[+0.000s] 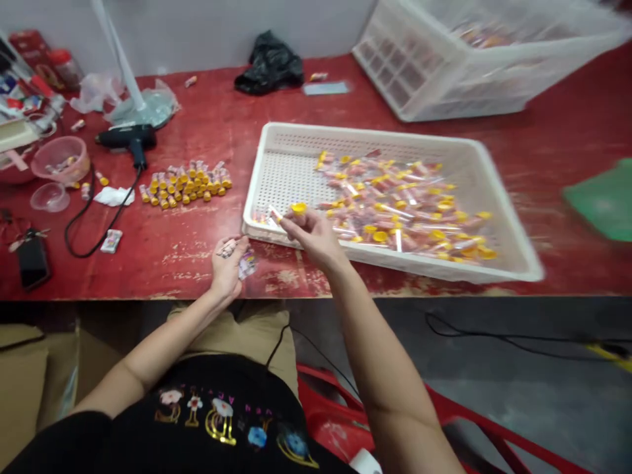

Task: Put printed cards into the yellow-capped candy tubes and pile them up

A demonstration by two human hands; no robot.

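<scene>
My right hand is over the front rim of the white perforated tray. Its thumb and fingers pinch a small clear tube with a yellow cap. Many similar yellow-capped tubes with pinkish contents lie heaped in the tray's middle and right. My left hand is near the table's front edge, left of the tray corner. It is closed around small printed plastic sleeves, some of which stick out beside the fingers. Further left, a close group of wrapped tubes with yellow ends lies on the red table.
A black heat gun with a looping cord lies left, near a pink bowl and a phone. A small stack of printed sleeves rests on the table. Behind the tray are a black plastic bag and a tilted white crate.
</scene>
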